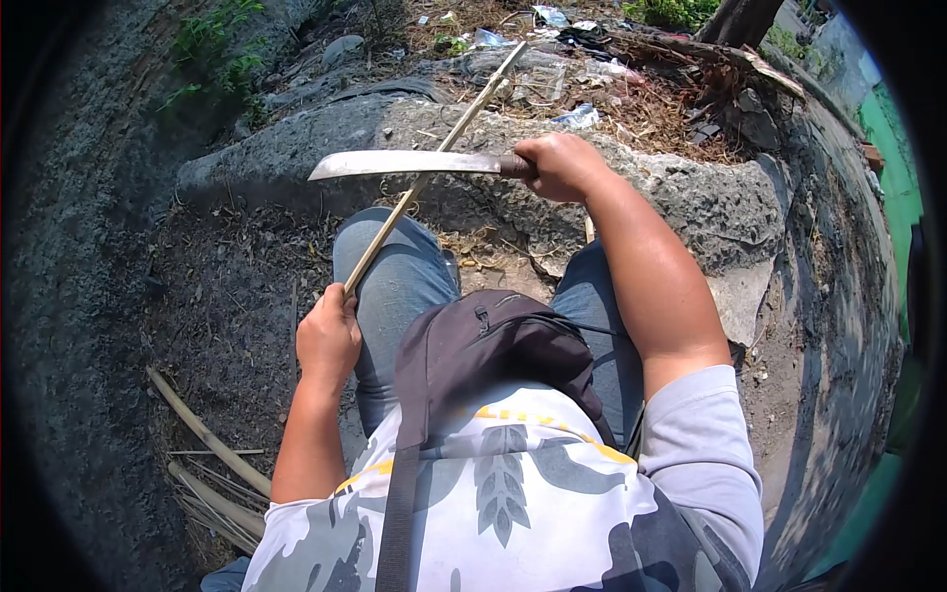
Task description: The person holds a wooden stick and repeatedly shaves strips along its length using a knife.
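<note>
My left hand point(329, 333) is closed round the lower end of a long, thin bamboo strip point(383, 232), beside my left knee. The strip slants up and away to the right, its far end over the stone ledge. In my right hand point(560, 168) is the dark handle of a machete point(414, 163), gripped in a fist. Its broad metal blade points left and lies across the strip around the strip's middle. Whether the edge bites into the strip cannot be made out.
A rough stone ledge point(710, 202) runs across in front of my knees. Cut bamboo pieces point(212, 434) lie on the ground at the lower left. Beyond the ledge are litter, dry twigs and a tree trunk point(735, 22). A dark bag point(493, 350) rests on my lap.
</note>
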### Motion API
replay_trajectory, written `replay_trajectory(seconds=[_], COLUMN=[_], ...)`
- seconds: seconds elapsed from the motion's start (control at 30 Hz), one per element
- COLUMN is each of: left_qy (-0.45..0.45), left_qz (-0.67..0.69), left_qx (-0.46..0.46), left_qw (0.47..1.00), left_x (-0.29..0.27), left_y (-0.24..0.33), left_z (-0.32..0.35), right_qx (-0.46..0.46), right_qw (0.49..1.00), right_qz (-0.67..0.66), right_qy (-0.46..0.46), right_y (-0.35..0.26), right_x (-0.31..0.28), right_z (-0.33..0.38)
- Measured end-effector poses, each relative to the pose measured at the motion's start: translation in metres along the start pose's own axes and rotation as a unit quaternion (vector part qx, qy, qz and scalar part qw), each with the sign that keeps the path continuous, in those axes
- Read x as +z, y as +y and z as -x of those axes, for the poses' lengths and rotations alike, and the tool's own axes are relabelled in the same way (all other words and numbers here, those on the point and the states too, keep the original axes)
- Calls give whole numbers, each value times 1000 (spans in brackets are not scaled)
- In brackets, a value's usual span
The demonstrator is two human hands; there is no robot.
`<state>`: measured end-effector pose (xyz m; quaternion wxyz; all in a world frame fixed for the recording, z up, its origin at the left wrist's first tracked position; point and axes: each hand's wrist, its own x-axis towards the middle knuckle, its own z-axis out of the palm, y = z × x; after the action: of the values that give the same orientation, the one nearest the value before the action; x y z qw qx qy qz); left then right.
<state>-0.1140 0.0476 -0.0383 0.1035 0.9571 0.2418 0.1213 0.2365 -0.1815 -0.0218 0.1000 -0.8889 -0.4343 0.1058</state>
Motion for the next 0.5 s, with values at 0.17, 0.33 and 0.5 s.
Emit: replay_trajectory(seconds=[0.17,0.33,0.5], left_qy=[9,16,-26], left_qz=[8,29,27], left_qx=[1,3,-18], left_qw=[1000,999,999], left_x=[6,5,0], left_y=[-2,-2,-1], left_z=[2,-2,-3], right_qx=[-46,100,111], right_qw=[999,994,993], right_qz=[2,-40,-36], right_qy=[20,-9,-22], right_y=[0,31,20], right_x=[-2,11,6], right_z=[4,-3,-1])
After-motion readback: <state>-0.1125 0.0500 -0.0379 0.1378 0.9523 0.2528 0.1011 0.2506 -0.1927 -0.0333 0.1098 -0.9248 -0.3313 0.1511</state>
